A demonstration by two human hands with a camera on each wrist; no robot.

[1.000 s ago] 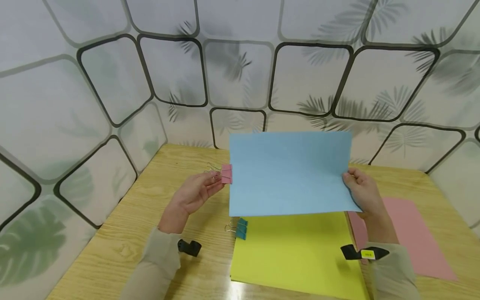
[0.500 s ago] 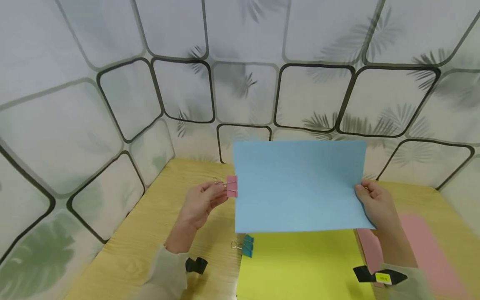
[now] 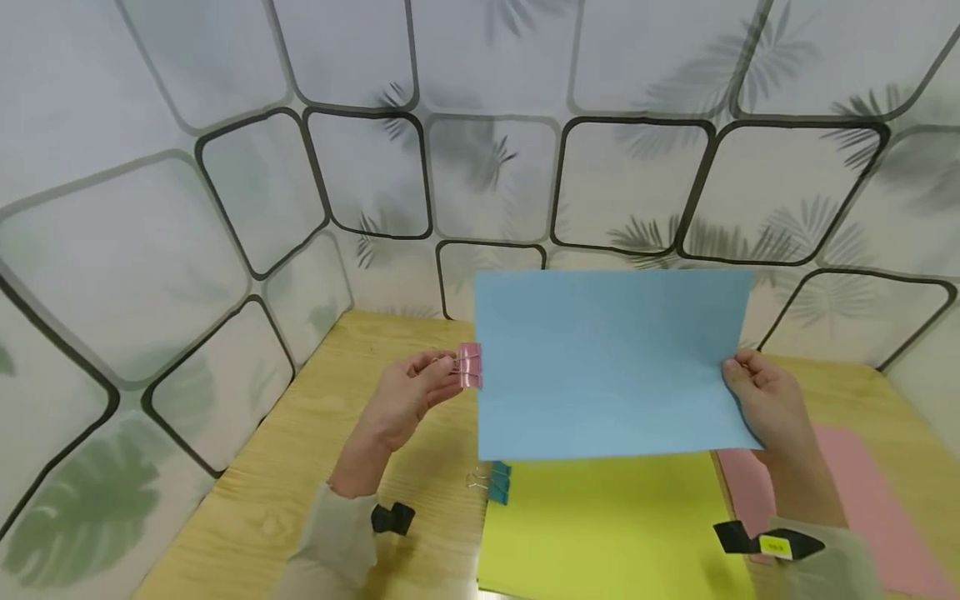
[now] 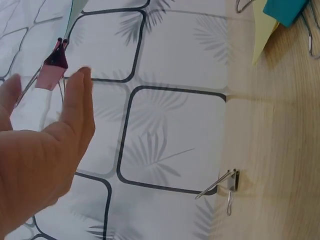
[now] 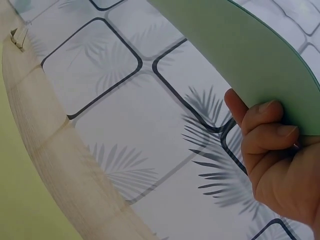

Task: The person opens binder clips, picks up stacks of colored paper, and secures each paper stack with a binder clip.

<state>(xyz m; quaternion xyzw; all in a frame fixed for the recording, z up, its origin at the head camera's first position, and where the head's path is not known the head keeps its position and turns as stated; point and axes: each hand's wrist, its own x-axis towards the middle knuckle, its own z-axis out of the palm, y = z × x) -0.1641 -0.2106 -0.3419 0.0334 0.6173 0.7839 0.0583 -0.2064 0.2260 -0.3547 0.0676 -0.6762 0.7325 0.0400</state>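
Note:
A light blue sheet of paper (image 3: pixel 600 367) is held up above the table, its underside green (image 5: pixel 245 55) in the right wrist view. At its left edge sits a pink binder clip (image 3: pixel 469 365), also seen in the left wrist view (image 4: pixel 51 72). My left hand (image 3: pixel 408 396) pinches the clip's wire handles between thumb and fingers. My right hand (image 3: pixel 768 396) grips the blue sheet near its lower right corner, thumb on the front and fingers curled behind. Below lies yellow paper (image 3: pixel 607 525) with a teal binder clip (image 3: pixel 498 483) on its left edge, partly covered by the blue sheet.
Pink paper (image 3: pixel 862 500) lies on the wooden table (image 3: pixel 247 500) at the right, partly behind my right forearm. Another small binder clip (image 4: pixel 232 181) stands near the table's back edge. A patterned wall (image 3: pixel 487 167) rises behind the table.
The blue sheet and both hands appear further right and lower than one second ago, as the head view also shifted. The pink clip has tilted slightly; both holds stay the same.

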